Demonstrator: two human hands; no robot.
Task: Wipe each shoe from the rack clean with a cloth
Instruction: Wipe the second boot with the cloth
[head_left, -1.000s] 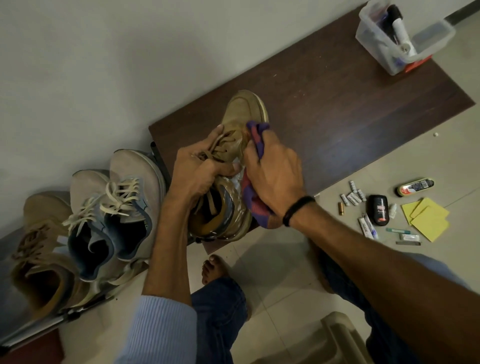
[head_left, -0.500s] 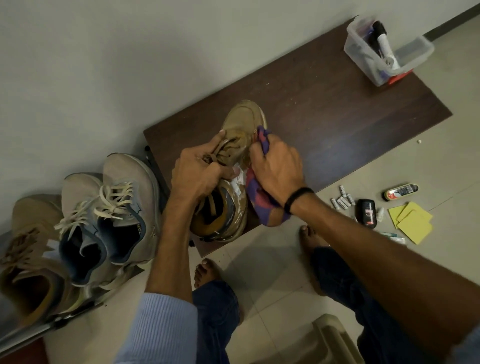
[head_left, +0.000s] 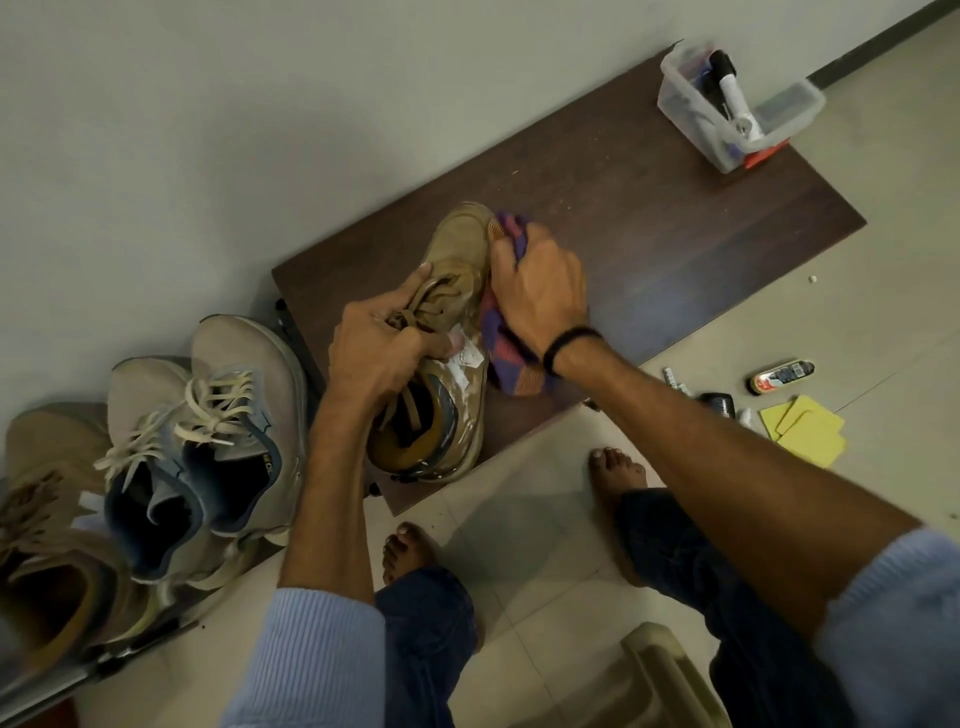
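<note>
A tan lace-up shoe (head_left: 457, 249) lies on the dark wooden board (head_left: 649, 208), toe pointing away from me. My left hand (head_left: 379, 348) grips it over the laces and tongue. My right hand (head_left: 540, 291) holds a purple and red cloth (head_left: 511, 364) against the shoe's right side, near the toe. Part of the cloth hangs below my wrist. On the rack (head_left: 62, 680) at the left stand two grey and blue sneakers (head_left: 208, 431) and another tan shoe (head_left: 47, 530).
A clear plastic box (head_left: 737, 111) with a marker and small items sits at the board's far right corner. Shoe polish, batteries and yellow sponges (head_left: 802, 428) lie on the tiled floor at right. My bare feet and a beige stool (head_left: 660, 675) are below.
My right hand has slid the cloth forward along the shoe's side, from the middle toward the toe. My left hand keeps its grip on the laces.
</note>
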